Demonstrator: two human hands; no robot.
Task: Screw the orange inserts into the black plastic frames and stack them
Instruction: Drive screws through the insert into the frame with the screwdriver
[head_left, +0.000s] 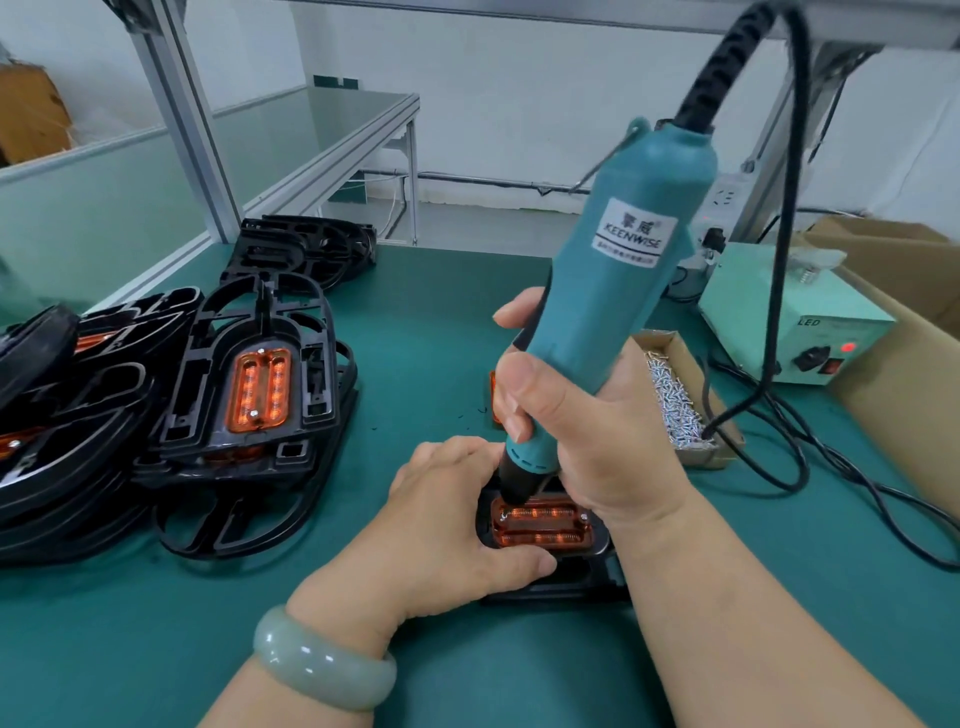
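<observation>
An orange insert (543, 525) lies in a black plastic frame (566, 577) on the green mat, near the front centre. My right hand (582, 415) grips a teal electric screwdriver (613, 291), whose black tip stands on the insert's left end. My left hand (457, 525) holds the frame's left side, thumb along its front edge and fingers curled beside the tip. A stack of black frames (249, 374) with orange inserts fitted lies to the left. Another orange piece (493, 395) peeks out behind my right hand.
An open cardboard box of screws (675, 400) sits right of the screwdriver. A pale green power unit (789, 317) with black cables (779, 467) stands at the right, beside a large cardboard box (904, 374). More black frames (306, 249) lie at the back left.
</observation>
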